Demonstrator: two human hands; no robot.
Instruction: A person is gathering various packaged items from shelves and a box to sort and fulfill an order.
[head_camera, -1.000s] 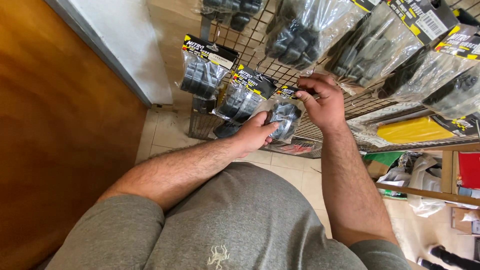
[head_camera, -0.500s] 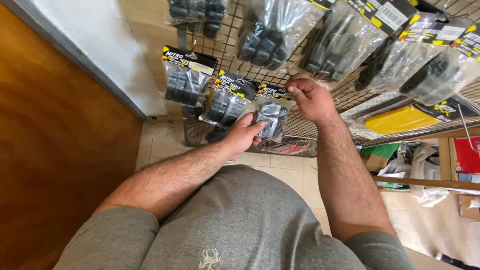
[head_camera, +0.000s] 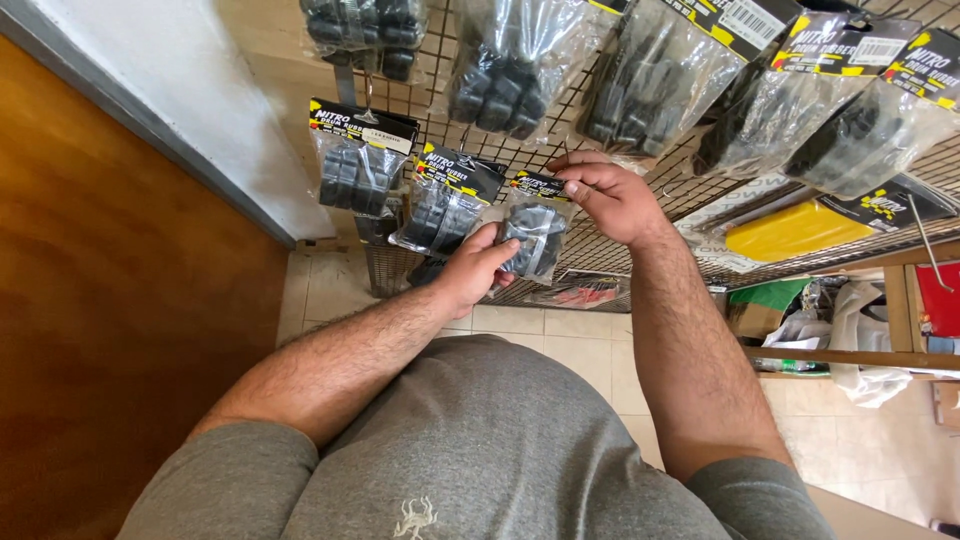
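A small clear bag of black rubber parts with a black and yellow header card hangs in front of a wire grid rack. My left hand grips the bag's lower left side. My right hand pinches the header card at the bag's top, close against the grid. Two similar bags hang on hooks just to the left.
Larger bags of black parts hang along the rack's upper rows, with a yellow packet at the right. A brown wooden door and white frame stand at the left. Wooden shelves with bags sit lower right, over a tiled floor.
Both hands have moved slightly up the rack with the small bag between them. The grip on it looks the same.
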